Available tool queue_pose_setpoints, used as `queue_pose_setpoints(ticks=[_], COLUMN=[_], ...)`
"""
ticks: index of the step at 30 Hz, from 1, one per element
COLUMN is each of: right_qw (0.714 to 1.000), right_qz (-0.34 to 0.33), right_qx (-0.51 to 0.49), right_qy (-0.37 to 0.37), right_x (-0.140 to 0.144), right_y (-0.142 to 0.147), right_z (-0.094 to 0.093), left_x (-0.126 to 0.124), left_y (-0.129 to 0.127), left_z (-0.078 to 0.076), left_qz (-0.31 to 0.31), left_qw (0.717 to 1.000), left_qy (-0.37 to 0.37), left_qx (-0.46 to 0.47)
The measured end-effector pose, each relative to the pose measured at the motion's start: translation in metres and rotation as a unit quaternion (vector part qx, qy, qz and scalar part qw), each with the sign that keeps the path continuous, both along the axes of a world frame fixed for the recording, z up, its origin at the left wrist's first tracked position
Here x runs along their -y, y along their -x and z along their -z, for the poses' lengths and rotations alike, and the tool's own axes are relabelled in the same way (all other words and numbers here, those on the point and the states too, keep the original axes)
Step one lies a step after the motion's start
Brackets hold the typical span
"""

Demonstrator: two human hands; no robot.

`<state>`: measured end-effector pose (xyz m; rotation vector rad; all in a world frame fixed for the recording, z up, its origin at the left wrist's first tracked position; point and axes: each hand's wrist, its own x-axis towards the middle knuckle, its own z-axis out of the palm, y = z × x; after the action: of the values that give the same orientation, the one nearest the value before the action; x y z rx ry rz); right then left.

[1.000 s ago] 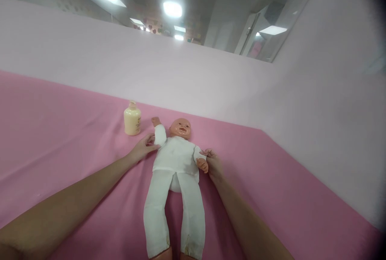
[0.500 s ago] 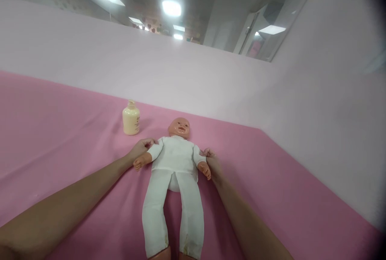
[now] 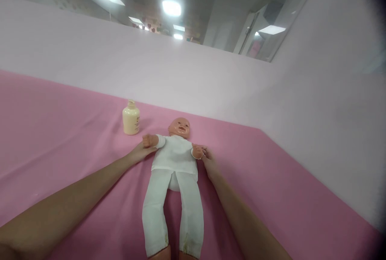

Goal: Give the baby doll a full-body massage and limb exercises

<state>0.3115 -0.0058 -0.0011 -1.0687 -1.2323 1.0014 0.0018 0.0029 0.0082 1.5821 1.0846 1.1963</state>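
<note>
A baby doll [image 3: 175,153] in a white top and white trousers lies on its back in the middle, its head away from me. My left hand [image 3: 141,151] is closed at the doll's arm on the left, its fingertips mostly hidden behind the sleeve and the raised doll hand. On the other side my right hand [image 3: 210,162] grips the doll's other arm near the wrist, with the fingers curled behind it. Both doll arms are bent upward. The doll's feet fall outside the bottom of the view.
A cream bottle [image 3: 131,121] with dark print stands upright left of the doll's head. Pink padding [image 3: 78,131] covers the surface under everything. A pale wall [image 3: 181,75] rises behind it and at the right, with a mirror or glass panel [image 3: 193,7] above reflecting ceiling lights.
Both doll arms have swung up from beside the body, the doll's hands now higher toward its shoulders. My hands stay close to the same spots; the doll's body and the bottle have not moved.
</note>
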Motion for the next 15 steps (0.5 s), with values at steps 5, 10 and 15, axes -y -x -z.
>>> queue_pose_setpoints(ticks=[5, 10, 15], right_qw=[0.998, 0.993, 0.987], right_qz=[-0.007, 0.028, 0.038], right_qx=[0.052, 0.107, 0.148], right_qy=[-0.04, -0.049, -0.048], right_x=[0.01, 0.015, 0.014], right_y=[0.006, 0.01, 0.012], right_z=[-0.009, -0.02, -0.023], left_x=[0.006, 0.0, -0.006], left_y=[0.0, 0.001, -0.002], left_z=[-0.004, -0.004, -0.004], left_qz=[-0.031, -0.077, -0.056], left_qw=[0.999, 0.993, 0.991], left_qy=[-0.025, -0.048, -0.058], left_qx=[-0.029, -0.075, -0.107])
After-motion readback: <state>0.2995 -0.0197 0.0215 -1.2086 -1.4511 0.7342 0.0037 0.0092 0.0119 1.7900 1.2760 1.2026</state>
